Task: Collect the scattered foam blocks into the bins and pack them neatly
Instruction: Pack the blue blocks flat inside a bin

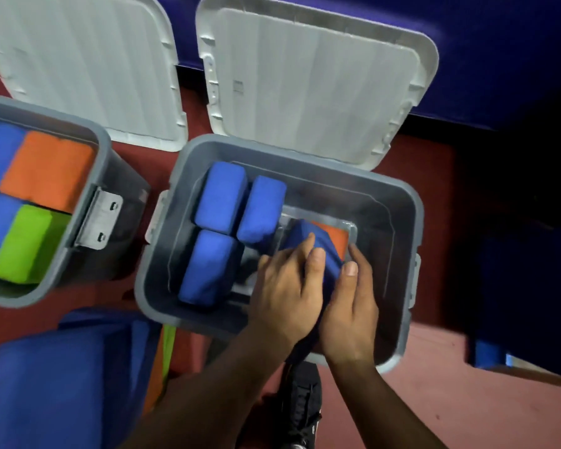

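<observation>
Held block: I am watching one blue block [308, 238] being held low inside the right bin [413, 222], in its right half. It is partly covering an orange block [337, 236] that is lying beneath it.
Left hand: the left hand [284, 293] is gripping the block's left side, with its fingers curling over the top.
Right hand: the right hand [350, 306] is gripping the block's right side, with its thumb resting on top.
Where it lies from the grip: the block is sitting between the two palms and poking out beyond the fingertips, away from the wrists.
Long axis: I am judging it to be running towards the far wall and leaning a little right. The near end is hidden under the hands.
Nearer hand: both hands are touching the block, so neither is nearer.
Neighbours: three other blue blocks [222, 196] are packed together just to the left, with a strip of bare bin floor between them and the held block.
Next move, my guess: I am expecting it to need turning square with those three and sliding left.
</observation>
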Available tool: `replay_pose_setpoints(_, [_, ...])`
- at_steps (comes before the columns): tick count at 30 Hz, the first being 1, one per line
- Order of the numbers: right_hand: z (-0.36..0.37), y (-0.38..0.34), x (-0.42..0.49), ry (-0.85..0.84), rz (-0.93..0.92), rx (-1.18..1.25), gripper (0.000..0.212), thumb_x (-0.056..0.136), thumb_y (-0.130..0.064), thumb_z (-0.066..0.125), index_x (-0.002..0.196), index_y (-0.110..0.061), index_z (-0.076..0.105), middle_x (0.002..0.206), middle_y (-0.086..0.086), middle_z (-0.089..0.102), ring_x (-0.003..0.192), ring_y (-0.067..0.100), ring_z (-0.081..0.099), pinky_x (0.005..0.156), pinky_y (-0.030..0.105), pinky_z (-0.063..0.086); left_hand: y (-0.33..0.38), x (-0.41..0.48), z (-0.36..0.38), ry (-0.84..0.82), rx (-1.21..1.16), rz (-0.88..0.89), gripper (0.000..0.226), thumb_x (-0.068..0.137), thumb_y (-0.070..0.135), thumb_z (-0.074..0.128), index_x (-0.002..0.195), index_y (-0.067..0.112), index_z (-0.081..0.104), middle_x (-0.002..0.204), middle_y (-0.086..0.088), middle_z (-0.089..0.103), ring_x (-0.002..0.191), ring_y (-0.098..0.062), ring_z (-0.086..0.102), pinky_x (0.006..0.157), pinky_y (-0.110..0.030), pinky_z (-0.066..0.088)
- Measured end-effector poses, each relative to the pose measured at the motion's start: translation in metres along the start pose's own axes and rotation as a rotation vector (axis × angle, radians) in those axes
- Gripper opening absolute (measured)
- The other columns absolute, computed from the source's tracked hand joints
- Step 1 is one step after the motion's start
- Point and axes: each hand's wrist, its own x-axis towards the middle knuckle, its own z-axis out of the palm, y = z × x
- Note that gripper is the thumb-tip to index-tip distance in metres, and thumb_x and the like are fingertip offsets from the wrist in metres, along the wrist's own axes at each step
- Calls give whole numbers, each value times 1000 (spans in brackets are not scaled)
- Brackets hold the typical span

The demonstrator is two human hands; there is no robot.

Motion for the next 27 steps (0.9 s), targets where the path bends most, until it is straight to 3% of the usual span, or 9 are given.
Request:
replay_pose_setpoints(2, [4,-17,-7,-15,49,-36,77,85,-76,22,144,-37,50,137,-12,63,121,2,56,88,5,39,4,-1,-18,-13,39,-61,86,93,66,-1,140,23,57,127,-8,69,122,-26,58,109,-40,35])
replay_pose_setpoints(3, [7,-24,-11,-31,66,-57,77,84,-78,20,142,-38,50,133,-13,64,118,5,58,84,8,40,5,-3,-28,-4,29,-93,86,91,65,-1,136,24,59,123,-10,69,120,-29,59,107,-41,37])
replay_pose_setpoints(6, [17,-44,-19,-115,144,-121,73,89,-81,13,135,-41,52,121,-10,67,112,16,61,86,29,39,7,-4,-56,-25,-29,-226,86,90,73,-1,117,25,65,120,-12,68,118,-35,57,105,-45,39])
replay_pose_setpoints(8, [24,-54,-22,-186,200,-155,71,91,-75,10,126,-38,58,108,-13,64,106,15,57,89,33,36,3,-3,-67,-88,-22,-291,81,91,69,5,117,22,65,121,-12,68,120,-33,55,106,-43,38])
replay_pose_setpoints(12, [50,-70,-12,-214,214,-238,60,95,-69,11,95,-36,60,78,-19,56,91,18,53,87,34,36,-15,9,-83,-49,-74,-385,79,97,67,9,123,18,65,121,-13,68,121,-36,57,105,-43,41])
replay_pose_setpoints(16, [74,-64,7,-224,223,-290,69,98,-71,10,113,-31,64,99,-3,67,109,29,59,94,40,41,-26,26,-80,-6,-66,-395,83,90,68,5,122,22,65,121,-15,68,123,-38,54,109,-47,37])
replay_pose_setpoints(20, [98,-46,16,-197,219,-317,61,100,-67,15,108,-26,59,80,-10,54,103,32,59,83,36,34,-54,34,-63,43,-89,-354,88,88,67,-2,117,18,65,113,-15,71,116,-38,58,104,-48,40])
replay_pose_setpoints(24, [118,-19,24,-144,179,-249,56,101,-65,20,118,-24,54,100,3,69,101,31,62,80,37,39,-85,45,-49,122,12,-247,89,93,63,-6,108,14,66,102,-15,73,103,-39,61,94,-46,43])
replay_pose_setpoints(27, [131,4,28,-138,207,-221,52,103,-61,22,122,-24,53,108,8,70,105,35,61,79,35,35,-107,48,-28,138,236,-235,85,97,60,-6,132,20,61,129,-6,64,121,-29,47,102,-46,27])
